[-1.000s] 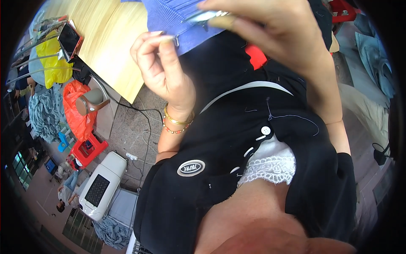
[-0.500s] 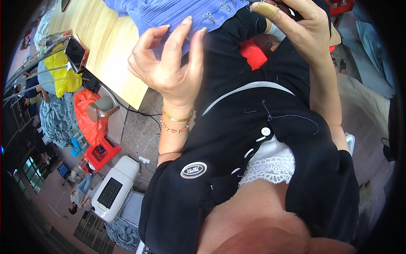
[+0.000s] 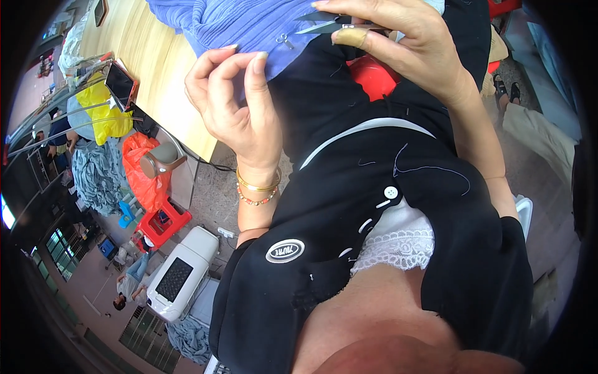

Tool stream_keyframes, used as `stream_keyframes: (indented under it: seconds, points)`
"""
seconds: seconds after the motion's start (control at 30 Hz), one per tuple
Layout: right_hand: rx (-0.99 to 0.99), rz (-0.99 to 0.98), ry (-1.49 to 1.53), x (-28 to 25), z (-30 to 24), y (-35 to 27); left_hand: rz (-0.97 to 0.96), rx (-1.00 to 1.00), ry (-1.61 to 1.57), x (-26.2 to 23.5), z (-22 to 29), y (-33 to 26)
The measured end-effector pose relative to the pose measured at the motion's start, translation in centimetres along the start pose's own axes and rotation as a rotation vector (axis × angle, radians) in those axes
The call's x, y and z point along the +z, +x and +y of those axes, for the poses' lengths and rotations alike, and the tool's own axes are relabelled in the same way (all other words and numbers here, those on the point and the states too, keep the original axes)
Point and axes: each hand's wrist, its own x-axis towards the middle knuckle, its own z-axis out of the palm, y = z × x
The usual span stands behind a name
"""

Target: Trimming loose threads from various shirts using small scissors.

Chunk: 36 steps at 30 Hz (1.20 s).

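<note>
A purple-blue ribbed garment (image 3: 237,28) lies over the table's edge and my lap. Small metal clasps that look like hooks (image 3: 284,41) sit near its border. My left hand (image 3: 240,106) pinches the garment's near edge, with some of the cloth showing between the curled fingers. In my right hand (image 3: 405,47) is a pair of scissors (image 3: 321,27), its dark blades parted and pointing left over the garment border. A tan wrap covers my right thumb. The scissors' handles are mostly hidden by the fingers.
The pale wooden table (image 3: 156,81) is at the left, with a phone (image 3: 120,84) by its edge. Beyond are a yellow bag (image 3: 111,115), an orange-red bag (image 3: 146,168), a red stool (image 3: 163,223) and a white machine (image 3: 187,268). Another person (image 3: 131,280) is farther off.
My right hand has moved left and down, bringing the scissors' blades into view over the garment. The garment and my left hand have shifted slightly left.
</note>
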Motion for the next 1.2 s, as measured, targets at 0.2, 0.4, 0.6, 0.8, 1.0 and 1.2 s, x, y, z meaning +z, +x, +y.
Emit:
stream_keyframes:
  seconds: [0.2, 0.4, 0.6, 0.8, 1.0, 1.2]
  points:
    - [-0.135, -0.034, -0.095, 0.9, 1.0, 0.8, -0.05, -0.203, -0.218, -0.7, 0.4, -0.1]
    - [-0.404, 0.122, -0.109, 3.4, 4.1, 1.3, -0.073, -0.24, -0.327, -0.5, 1.0, 0.0]
    - [-0.598, 0.288, -0.109, 4.4, 4.9, 1.5, -0.067, -0.264, -0.385, -0.6, 1.0, -0.2]
    - [-0.179, 0.02, -0.072, 1.5, 1.0, 0.8, 0.044, -0.426, -0.684, -1.1, 1.1, -0.4]
    - [-0.185, -0.032, -0.109, 1.9, -0.6, 1.4, 0.162, -0.479, -0.827, -1.0, 0.2, -0.8]
    - [-0.572, 0.202, -0.304, 4.8, 2.2, 2.2, 0.156, -0.471, -0.849, -0.7, 0.2, -0.7]
